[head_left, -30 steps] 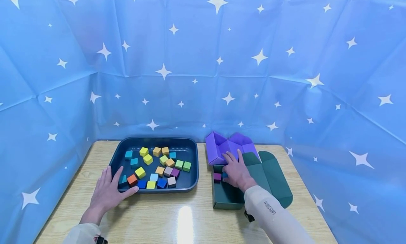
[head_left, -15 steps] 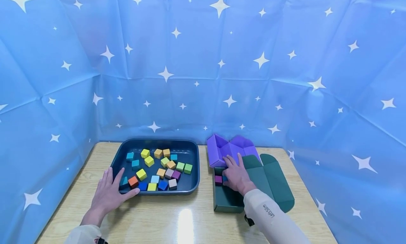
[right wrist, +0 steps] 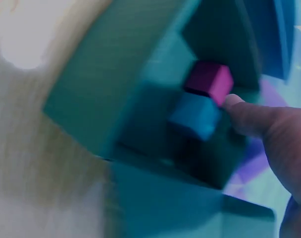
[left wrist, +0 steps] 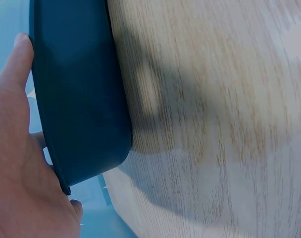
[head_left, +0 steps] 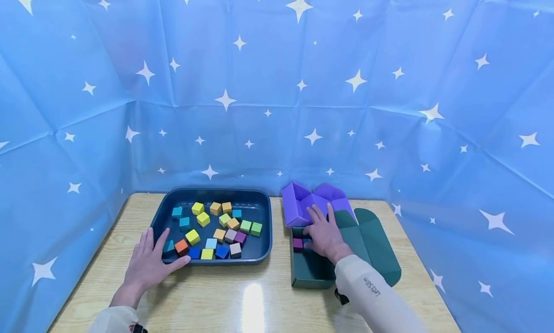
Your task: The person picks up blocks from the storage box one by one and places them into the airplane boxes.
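My left hand [head_left: 144,263] lies spread over the near left corner of a dark blue tray [head_left: 265,256] full of coloured cubes. Its thumb [left wrist: 21,54] reaches along the rim. At the right, my right hand [head_left: 323,234] is inside an open dark green box [head_left: 312,281], fingers extended at the far side. A magenta cube [head_left: 297,245] and a blue cube [right wrist: 194,116] sit side by side in that box. The thumb [right wrist: 242,114] of my right hand is right at these two cubes. The hand partly covers the blue cube in the head view.
Behind the green box stands an open purple box [head_left: 292,205]. The green lid [head_left: 381,246] spreads out to the right. In the tray are yellow cubes [head_left: 192,236], orange cubes [head_left: 219,235], green cubes [head_left: 256,229] and others. A starry blue cloth [head_left: 259,73] surrounds the wooden table [head_left: 216,299].
The blue cube in the green box sits a little lower and more visible beside the magenta one. My right hand has shifted slightly; my left hand stays on the tray.
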Tool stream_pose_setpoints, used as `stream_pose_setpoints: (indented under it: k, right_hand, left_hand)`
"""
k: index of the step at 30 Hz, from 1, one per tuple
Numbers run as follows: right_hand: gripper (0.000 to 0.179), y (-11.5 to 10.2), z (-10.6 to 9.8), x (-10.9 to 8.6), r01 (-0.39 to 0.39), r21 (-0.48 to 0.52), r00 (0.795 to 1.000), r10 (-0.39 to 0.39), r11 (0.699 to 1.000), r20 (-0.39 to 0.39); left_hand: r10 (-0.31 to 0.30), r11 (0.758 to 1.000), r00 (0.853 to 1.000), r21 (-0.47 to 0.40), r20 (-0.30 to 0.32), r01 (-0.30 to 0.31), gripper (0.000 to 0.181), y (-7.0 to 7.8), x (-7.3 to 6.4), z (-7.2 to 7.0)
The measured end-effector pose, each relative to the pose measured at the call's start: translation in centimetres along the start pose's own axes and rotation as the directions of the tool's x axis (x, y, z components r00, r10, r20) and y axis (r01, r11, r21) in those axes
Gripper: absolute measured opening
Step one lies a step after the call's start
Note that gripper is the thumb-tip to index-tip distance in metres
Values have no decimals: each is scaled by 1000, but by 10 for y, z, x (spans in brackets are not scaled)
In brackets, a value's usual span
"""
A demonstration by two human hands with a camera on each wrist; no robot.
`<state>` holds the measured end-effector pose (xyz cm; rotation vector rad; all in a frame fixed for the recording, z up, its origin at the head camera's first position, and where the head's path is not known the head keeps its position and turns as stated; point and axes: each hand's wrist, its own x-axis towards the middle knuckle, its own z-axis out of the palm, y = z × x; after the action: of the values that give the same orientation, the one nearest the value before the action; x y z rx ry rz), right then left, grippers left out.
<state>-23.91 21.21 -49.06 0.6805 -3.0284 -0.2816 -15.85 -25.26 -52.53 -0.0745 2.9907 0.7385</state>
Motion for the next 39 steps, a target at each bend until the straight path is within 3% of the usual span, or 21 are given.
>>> stream_pose_setpoints:
  k: [7, 12, 18, 24, 39]
  right_hand:
    - [23, -3, -32, 4, 32, 124, 992, -16, 992, -124]
    - [28, -28, -43, 14, 97, 178, 984, -67, 979, -168]
    - [37, -81, -49, 33, 124, 180, 990, -108, 976, -92]
    - [37, -119, -40, 49, 112, 144, 993, -108, 983, -39]
    - [37, -149, -20, 73, 0, 104, 1000, 1, 995, -14]
  left_hand:
    - [-3, 1000, 1000, 13, -5, 3, 119, -1, 1, 0]
    - [-4, 1000, 1000, 16, -4, 5, 119, -2, 2, 0]
    - [0, 1000, 1000, 1, -8, 0, 118, -3, 3, 1]
    - [1, 1000, 1000, 3, -10, -1, 118, -2, 3, 1]
    - [-2, 1000, 1000, -1, -6, 2, 118, 0, 1, 0]
